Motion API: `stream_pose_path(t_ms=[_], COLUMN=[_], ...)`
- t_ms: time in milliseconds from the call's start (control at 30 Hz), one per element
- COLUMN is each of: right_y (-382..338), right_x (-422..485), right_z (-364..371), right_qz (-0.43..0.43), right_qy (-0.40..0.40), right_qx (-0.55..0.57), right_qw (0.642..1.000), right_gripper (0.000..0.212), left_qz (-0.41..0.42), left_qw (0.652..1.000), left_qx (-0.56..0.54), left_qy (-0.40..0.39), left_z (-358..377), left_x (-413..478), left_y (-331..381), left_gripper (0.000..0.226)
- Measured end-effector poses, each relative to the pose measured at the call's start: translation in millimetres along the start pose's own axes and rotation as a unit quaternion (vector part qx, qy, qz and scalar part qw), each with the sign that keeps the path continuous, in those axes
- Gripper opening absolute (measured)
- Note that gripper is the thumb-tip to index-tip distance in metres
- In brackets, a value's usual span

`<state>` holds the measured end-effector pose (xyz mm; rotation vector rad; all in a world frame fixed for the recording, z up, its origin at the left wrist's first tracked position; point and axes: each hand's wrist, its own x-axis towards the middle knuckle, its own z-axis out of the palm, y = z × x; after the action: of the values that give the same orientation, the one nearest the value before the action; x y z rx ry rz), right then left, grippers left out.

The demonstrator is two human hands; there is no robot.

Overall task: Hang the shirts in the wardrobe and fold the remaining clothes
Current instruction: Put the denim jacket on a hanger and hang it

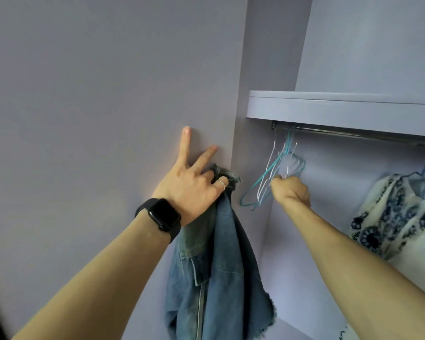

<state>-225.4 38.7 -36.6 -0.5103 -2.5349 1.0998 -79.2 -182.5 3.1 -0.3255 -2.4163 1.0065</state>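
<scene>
2 bare forearms reach up from the bottom edge of the view, the left one wearing a black watch [161,217]. The left hand [192,185] grips the bunched collar of a denim shirt [226,266], its ring and little fingers curled round the cloth, while 2 straight fingers press flat on the pale wardrobe panel [96,94] at the left. The shirt hangs straight down from that hand, long axis vertical, beside the panel's front edge. To the right and a little farther in, the right hand [291,190] is clenched round a bunch of thin wire hangers [279,160], teal and white, whose hooks reach up to the metal rail [353,133] under a shelf [341,109]. The hangers slant down toward the left, lying between the 2 hands, near the shirt but apart from it. Far right on the rail hangs a white garment with a dark blue pattern [390,224], cut off by the frame. The hangers cannot be counted, the left thumb is hidden, and the shirt's bottom runs partly out of view.
</scene>
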Motion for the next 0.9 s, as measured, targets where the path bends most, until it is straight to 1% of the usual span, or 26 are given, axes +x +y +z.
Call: stream_pose_path(t_ms=[67, 133, 200, 267, 300, 367, 400, 433, 467, 500, 533, 567, 600, 633, 667, 700, 733, 800, 833, 867, 900], right_y=[-7, -14, -21, -17, -13, 0, 8, 15, 20, 30, 34, 41, 51, 59, 69, 78, 83, 93, 105, 104, 115], right_x=[-4, -8, -15, -29, -36, -60, -76, -92, -110, -135, -153, -173, -197, -214, -234, -253, -267, -296, -315, -321, -334], right_z=[-19, -40, -70, -88, -98, -115, -125, -139, -149, -164, -172, -182, -196, -206, -217, -228, -238, -254, -264, -267, -272], right_qz=[0.010, 0.021, 0.026, 0.016, 0.014, 0.018, 0.027, 0.036, 0.036, 0.049, 0.045, 0.045, 0.055, 0.058, 0.067, 0.077, 0.085, 0.090, 0.101, 0.096, 0.100], right_qy=[0.042, 0.067, 0.066, 0.049, 0.040, 0.011, 0.003, 0.001, -0.010, -0.013, -0.025, -0.028, -0.023, -0.013, -0.006, -0.008, -0.017, -0.041, -0.044, -0.065, -0.073], right_qx=[-0.002, -0.001, -0.012, -0.034, -0.044, -0.065, -0.073, -0.071, -0.068, -0.052, -0.031, 0.002, 0.041, 0.082, 0.117, 0.147, 0.180, 0.251, 0.278, 0.293, 0.300], right_qw=[0.999, 0.998, 0.997, 0.998, 0.998, 0.998, 0.997, 0.997, 0.997, 0.997, 0.998, 0.999, 0.997, 0.995, 0.991, 0.986, 0.980, 0.963, 0.954, 0.949, 0.946], right_gripper=[0.049, 0.051, 0.052, 0.052, 0.053, 0.053, 0.052, 0.050, 0.047, 0.045, 0.042, 0.041, 0.042, 0.045, 0.048, 0.049, 0.049, 0.049, 0.050, 0.052, 0.053], left_qz=[-0.003, 0.017, 0.010, 0.033, 0.044, 0.040, 0.023, 0.002, -0.034, -0.063, -0.103, -0.128, -0.137, -0.150, -0.159, -0.158, -0.159, -0.160, -0.145, -0.148, -0.132], left_qw=[1.000, 0.999, 0.998, 0.997, 0.994, 0.987, 0.975, 0.958, 0.928, 0.885, 0.824, 0.756, 0.693, 0.639, 0.592, 0.561, 0.539, 0.524, 0.522, 0.510, 0.492], left_qx=[-0.009, -0.019, -0.044, -0.063, -0.091, -0.154, -0.207, -0.275, -0.368, -0.462, -0.556, -0.638, -0.699, -0.742, -0.773, -0.790, -0.798, -0.797, -0.795, -0.796, -0.804], left_qy=[-0.006, -0.018, -0.040, -0.035, -0.038, 0.038, 0.074, 0.082, 0.047, -0.007, -0.044, -0.080, -0.115, -0.136, -0.165, -0.190, -0.216, -0.254, -0.273, -0.289, -0.305], left_z=[-1, -3, -10, -8, -13, -12, -13, -21, -28, -43, -54, -63, -76, -86, -97, -106, -114, -128, -137, -137, -141], left_x=[-1, -3, 1, -2, -5, -5, -6, -2, -2, -6, -8, -11, -16, -19, -27, -32, -34, -41, -49, -49, -56], left_y=[1, 2, -4, -6, -10, -10, -7, -6, 0, 8, 14, 23, 33, 42, 51, 61, 69, 82, 98, 101, 118], left_gripper=[0.048, 0.050, 0.050, 0.048, 0.046, 0.033, 0.025, 0.018, 0.019, 0.022, 0.021, 0.017, 0.011, 0.007, 0.007, 0.010, 0.015, 0.025, 0.029, 0.033, 0.038])
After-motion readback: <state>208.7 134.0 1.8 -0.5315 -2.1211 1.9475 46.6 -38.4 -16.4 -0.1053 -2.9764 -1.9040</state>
